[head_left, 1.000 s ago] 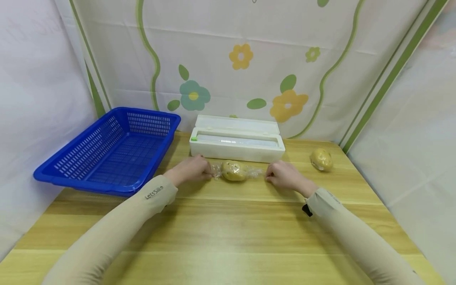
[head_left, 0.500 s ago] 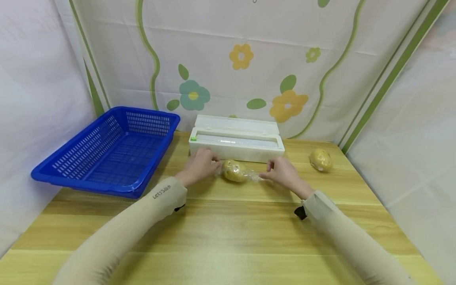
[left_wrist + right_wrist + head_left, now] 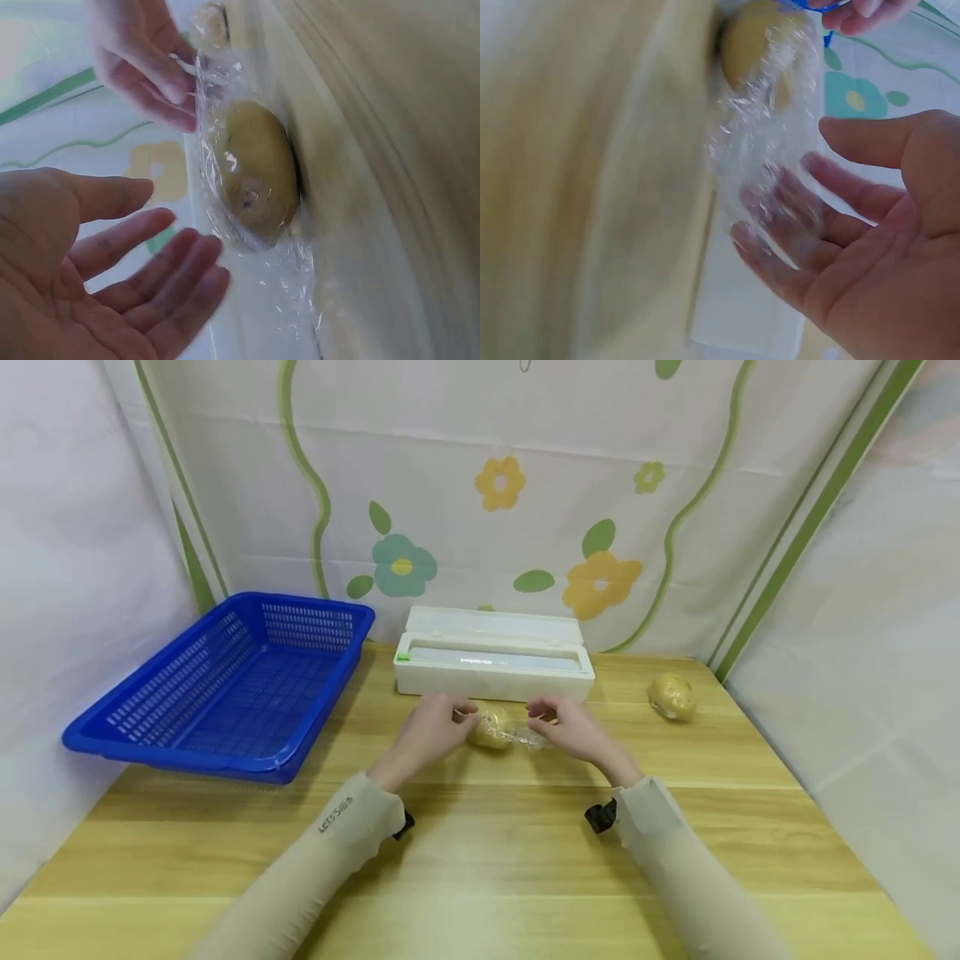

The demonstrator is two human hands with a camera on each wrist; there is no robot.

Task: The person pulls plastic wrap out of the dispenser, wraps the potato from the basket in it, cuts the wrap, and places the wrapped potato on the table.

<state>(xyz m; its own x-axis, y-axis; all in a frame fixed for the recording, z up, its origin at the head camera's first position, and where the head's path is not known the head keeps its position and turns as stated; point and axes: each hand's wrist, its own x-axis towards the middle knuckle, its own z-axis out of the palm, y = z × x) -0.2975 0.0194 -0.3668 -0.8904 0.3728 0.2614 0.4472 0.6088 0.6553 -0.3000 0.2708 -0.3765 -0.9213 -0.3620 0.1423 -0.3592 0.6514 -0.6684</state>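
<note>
A potato [image 3: 491, 727] in clear cling film lies on the table, with twisted film [image 3: 529, 737] trailing from its right end. Close by its left end is my left hand [image 3: 433, 731], thumb and fingers apart; the left wrist view shows nothing held in that hand [image 3: 120, 262]. My right hand [image 3: 576, 728] is over the film on the other side. In the right wrist view its loosely bent fingers [image 3: 780, 277] lie behind the clear film [image 3: 761, 142], thumb apart from them. Whether they touch the film is hard to tell.
Behind the potato stands a white cling film box [image 3: 491, 682], its lid raised and a roll inside. A blue plastic basket [image 3: 225, 764] sits at the left. Another wrapped potato [image 3: 672, 697] lies at the right of the wooden table [image 3: 487, 860].
Both hands have come inward toward the potato from the film ends. Their pinching fingers have let go of the film and spread. The head view has shifted slightly.
</note>
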